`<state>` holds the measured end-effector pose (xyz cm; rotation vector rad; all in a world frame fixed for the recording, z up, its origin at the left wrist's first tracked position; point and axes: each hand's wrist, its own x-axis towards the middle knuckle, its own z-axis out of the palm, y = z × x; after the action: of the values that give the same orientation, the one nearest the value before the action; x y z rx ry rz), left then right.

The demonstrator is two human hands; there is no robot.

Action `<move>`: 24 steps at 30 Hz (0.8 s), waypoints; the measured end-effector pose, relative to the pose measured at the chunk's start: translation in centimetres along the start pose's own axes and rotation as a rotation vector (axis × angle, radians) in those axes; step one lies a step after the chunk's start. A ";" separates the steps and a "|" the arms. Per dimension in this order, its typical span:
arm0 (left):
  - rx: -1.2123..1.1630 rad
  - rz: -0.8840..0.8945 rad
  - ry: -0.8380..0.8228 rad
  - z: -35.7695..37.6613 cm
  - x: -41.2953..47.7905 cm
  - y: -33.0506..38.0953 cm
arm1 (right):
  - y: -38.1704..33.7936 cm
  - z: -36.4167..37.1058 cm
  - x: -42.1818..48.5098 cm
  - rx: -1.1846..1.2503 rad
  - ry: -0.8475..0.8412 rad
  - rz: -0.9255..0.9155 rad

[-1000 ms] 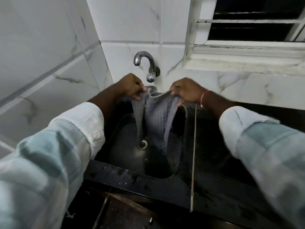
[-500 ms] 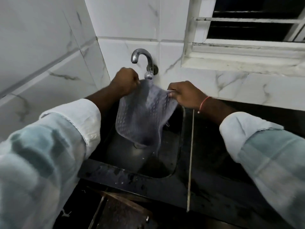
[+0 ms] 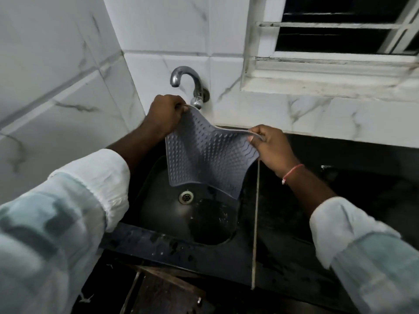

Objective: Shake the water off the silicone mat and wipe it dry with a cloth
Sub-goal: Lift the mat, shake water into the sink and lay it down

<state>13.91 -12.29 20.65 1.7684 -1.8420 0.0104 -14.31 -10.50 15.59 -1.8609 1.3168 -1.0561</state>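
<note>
Sink below, wet. Silicone mat hangs over it, sagging between grips. Left hand pinches one top corner, right hand other. Shaking stage; no cloth visible, wiping left.

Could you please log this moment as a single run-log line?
left hand grips silicone mat corner | right hand pinches other corner | mat hangs over sink | wiping not begun
</note>
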 end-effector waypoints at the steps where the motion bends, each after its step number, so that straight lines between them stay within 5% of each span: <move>1: 0.015 0.006 0.006 0.2 0.0 0.2 | 0.6 -0.2 -0.9 0.051 -0.005 0.033; 5: 0.090 0.114 -0.063 0.8 0.7 2.7 | 1.6 -1.2 -4.7 0.186 -0.007 0.191; 11: 0.237 0.525 -0.142 1.7 7.6 15.5 | 0.9 -6.5 -8.2 0.660 0.302 0.420; 16: -0.094 0.651 -0.282 9.7 7.3 26.1 | 5.8 -14.4 -12.9 0.617 0.621 0.509; 19: -0.303 0.397 -0.320 15.4 2.2 23.4 | 12.5 -16.0 -16.7 0.474 0.719 0.727; 24: -0.209 -0.608 -0.510 22.2 -9.6 9.0 | 20.1 -15.3 -21.1 0.463 0.556 1.064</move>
<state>-3.52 -11.06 1.72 2.2339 -1.4534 -0.9024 -40.65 2.68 0.95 -0.3574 1.8200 -1.1190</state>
